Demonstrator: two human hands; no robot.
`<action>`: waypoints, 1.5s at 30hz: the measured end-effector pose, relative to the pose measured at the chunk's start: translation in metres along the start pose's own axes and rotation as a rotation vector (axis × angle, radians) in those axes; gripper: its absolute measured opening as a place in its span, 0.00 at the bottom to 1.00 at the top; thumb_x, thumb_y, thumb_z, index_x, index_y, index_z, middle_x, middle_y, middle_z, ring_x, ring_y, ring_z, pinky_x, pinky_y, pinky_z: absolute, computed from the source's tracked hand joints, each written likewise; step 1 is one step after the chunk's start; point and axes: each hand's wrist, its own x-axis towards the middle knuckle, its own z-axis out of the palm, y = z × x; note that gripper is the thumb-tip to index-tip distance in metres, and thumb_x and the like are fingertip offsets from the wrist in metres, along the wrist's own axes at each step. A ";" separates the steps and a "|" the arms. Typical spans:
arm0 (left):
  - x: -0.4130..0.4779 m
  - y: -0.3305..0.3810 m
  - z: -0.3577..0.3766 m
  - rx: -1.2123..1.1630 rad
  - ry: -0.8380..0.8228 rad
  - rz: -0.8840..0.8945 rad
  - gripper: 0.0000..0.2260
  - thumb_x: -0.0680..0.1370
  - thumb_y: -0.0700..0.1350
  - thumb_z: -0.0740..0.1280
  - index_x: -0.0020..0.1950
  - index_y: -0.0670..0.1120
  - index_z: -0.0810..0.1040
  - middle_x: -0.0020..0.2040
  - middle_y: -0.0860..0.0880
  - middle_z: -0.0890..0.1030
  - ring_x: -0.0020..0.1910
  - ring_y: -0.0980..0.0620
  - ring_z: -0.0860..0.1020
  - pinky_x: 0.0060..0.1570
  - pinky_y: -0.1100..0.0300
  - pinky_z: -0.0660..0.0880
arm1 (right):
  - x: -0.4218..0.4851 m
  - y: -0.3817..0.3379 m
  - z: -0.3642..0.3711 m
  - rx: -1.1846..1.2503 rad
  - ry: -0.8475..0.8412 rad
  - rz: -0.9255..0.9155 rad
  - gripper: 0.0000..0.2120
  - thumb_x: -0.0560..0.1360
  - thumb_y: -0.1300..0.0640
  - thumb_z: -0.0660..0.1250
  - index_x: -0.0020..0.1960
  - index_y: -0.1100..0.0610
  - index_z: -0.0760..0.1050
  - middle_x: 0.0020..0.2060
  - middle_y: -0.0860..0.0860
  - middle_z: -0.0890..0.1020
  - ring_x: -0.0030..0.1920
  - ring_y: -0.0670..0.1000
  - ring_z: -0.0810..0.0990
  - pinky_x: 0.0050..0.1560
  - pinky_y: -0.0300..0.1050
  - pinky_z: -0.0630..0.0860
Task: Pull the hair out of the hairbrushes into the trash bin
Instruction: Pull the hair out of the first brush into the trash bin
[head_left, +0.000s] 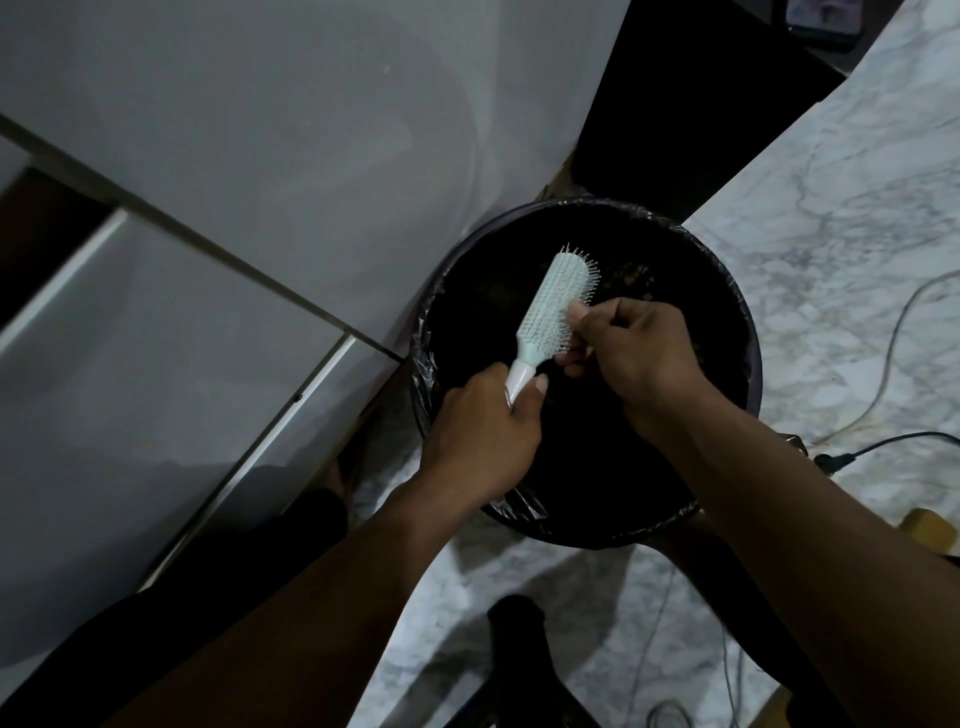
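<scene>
Right, held hairbrush (556, 306) by handle in clamped left hand (483, 431), above trash bin (748, 364), letting hair drop; right hand (631, 353) pinched bristles beyond that grip.
</scene>
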 end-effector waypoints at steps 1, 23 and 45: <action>0.001 0.000 0.000 -0.010 0.006 -0.004 0.16 0.81 0.59 0.62 0.38 0.50 0.71 0.34 0.52 0.77 0.36 0.49 0.78 0.33 0.56 0.70 | -0.001 -0.001 0.001 0.027 -0.001 0.004 0.14 0.81 0.58 0.68 0.37 0.61 0.75 0.25 0.51 0.79 0.26 0.47 0.82 0.30 0.40 0.79; -0.009 0.010 0.003 -0.028 -0.009 0.058 0.16 0.81 0.57 0.62 0.36 0.51 0.69 0.32 0.53 0.76 0.33 0.56 0.76 0.28 0.63 0.63 | -0.008 -0.005 -0.003 -0.144 0.148 -0.235 0.32 0.65 0.45 0.81 0.65 0.50 0.74 0.46 0.53 0.82 0.45 0.53 0.86 0.35 0.50 0.85; -0.011 0.005 -0.009 0.176 0.043 0.131 0.16 0.80 0.63 0.58 0.41 0.52 0.66 0.37 0.50 0.78 0.38 0.44 0.79 0.38 0.49 0.76 | 0.008 -0.008 -0.015 -0.221 0.241 -0.265 0.16 0.82 0.48 0.65 0.47 0.61 0.78 0.35 0.55 0.82 0.26 0.48 0.80 0.28 0.43 0.78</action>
